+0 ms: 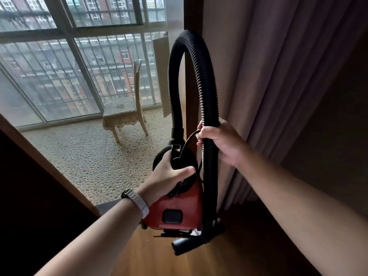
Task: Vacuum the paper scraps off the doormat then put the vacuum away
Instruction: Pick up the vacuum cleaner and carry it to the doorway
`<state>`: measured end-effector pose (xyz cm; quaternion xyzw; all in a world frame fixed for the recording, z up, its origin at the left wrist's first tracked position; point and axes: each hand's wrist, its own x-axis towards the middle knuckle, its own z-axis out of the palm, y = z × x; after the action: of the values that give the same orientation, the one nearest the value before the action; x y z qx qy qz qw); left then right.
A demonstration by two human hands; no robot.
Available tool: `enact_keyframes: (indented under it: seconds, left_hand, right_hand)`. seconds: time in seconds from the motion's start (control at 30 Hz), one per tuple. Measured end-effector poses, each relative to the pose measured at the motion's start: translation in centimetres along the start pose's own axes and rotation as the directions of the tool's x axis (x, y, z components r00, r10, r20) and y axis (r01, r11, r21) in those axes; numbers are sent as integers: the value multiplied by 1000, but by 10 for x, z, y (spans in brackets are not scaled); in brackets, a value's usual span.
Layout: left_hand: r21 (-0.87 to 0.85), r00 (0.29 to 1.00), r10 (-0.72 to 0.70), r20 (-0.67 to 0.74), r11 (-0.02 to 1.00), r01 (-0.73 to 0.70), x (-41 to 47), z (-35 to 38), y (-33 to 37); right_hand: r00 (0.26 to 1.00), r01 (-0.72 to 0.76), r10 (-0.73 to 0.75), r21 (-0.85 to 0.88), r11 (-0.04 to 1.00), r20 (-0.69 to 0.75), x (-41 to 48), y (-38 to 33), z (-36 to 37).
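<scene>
Head view, left hand (pixel 169 176) gripping red vacuum (pixel 179 206); right hand (pixel 219 144) wrapped round black hose (pixel 207 76)

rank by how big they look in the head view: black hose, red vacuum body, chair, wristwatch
1. black hose, the tall loop.
2-3. chair and red vacuum body look about alike; the chair is farther off, so unranked.
4. wristwatch.

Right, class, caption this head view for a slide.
Left hand grips the red vacuum by its top while right hand holds the looped black hose beside a curtain.
</scene>
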<state>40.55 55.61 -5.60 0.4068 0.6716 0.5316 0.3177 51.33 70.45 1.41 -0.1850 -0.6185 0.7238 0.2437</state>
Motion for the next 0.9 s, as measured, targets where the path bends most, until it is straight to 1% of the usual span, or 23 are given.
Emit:
enact_keyframes:
  seconds: [0.1, 0.3, 0.4, 0.57, 0.63, 0.73, 0.8, 0.9]
  left_hand:
    - [111, 999, -43, -11, 993, 44, 8, 10, -13]
    - [158, 999, -36, -24, 987, 40, 23, 26, -16]
    - [156, 996, -15, -85, 987, 28, 35, 35, -16]
    - [222, 975, 14, -220, 974, 36, 45, 54, -11]
    - [229, 961, -7, -276, 971, 72, 47, 57, -9]
    - [263, 945, -35, -324, 957, 125, 46, 53, -13]
    - [299, 943, -44, -329, 943, 148, 44, 49, -16]
    - [331, 955, -55, -291, 931, 154, 42, 43, -21]
  right_hand:
    - [996, -7, 0, 73, 997, 91, -5, -10, -6]
    - [993, -52, 34, 161, 986, 113, -7, -20, -19]
    - [986, -93, 66, 177, 980, 154, -6, -20, -21]
    - [972, -138, 86, 235, 962, 217, -3, -15, -16]
    - [970, -130, 80, 208, 969, 231, 0, -14, -18]
    - [972, -111, 84, 113, 987, 220, 4, -13, -29]
    - [975, -109, 94, 63, 992, 202, 4, -10, -38]
    - [982, -108, 105, 13, 994, 158, 2, -5, -48]
